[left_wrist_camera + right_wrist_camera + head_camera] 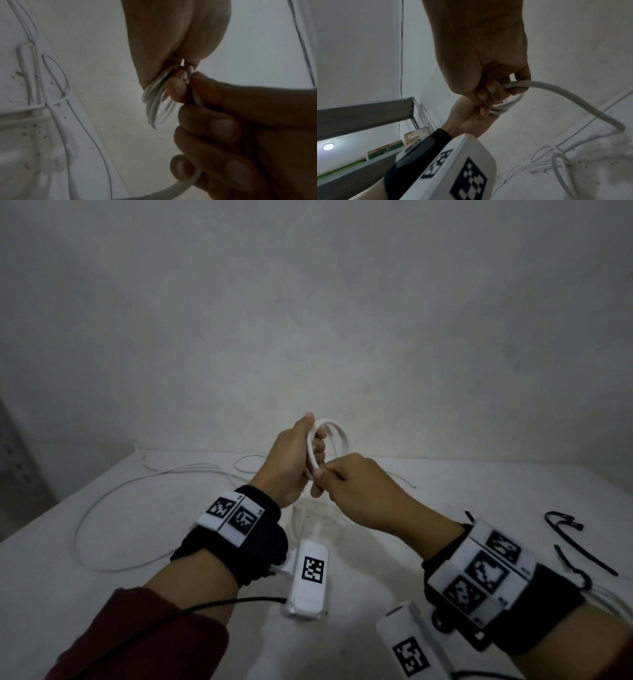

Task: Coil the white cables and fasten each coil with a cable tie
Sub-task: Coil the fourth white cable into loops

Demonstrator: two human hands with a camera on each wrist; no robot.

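Head view shows both hands raised above the white worktop [51, 559], meeting near the middle of the picture. The left hand [291, 460] grips a small coil of white cable [329, 440], its fingers curled through the loops and its thumb lying along the outside. The right hand [356, 487], at about 4 o'clock from the coil and touching it, pinches the cable where the loops meet the left palm. In the left wrist view the coil [154, 108] hangs as several loops under the left hand [171, 40], and the right hand [240, 128] closes round the free run of cable, which passes through its curled fingers and leaves at the bottom of the picture. The right wrist view has the right hand [481, 54] curled round that cable run [556, 92], which arcs away toward 4 o'clock and down to the worktop.

A second white cable [102, 501] lies loose on the worktop at 9 o'clock from the hands, in a wide open curve. Black cable ties [579, 546] lie on the worktop at 3 o'clock, well apart from the coil. Each wrist wears a black strap with white marker tags. A metal shelf [359, 112] with boxes shows at 9 o'clock in the right wrist view.
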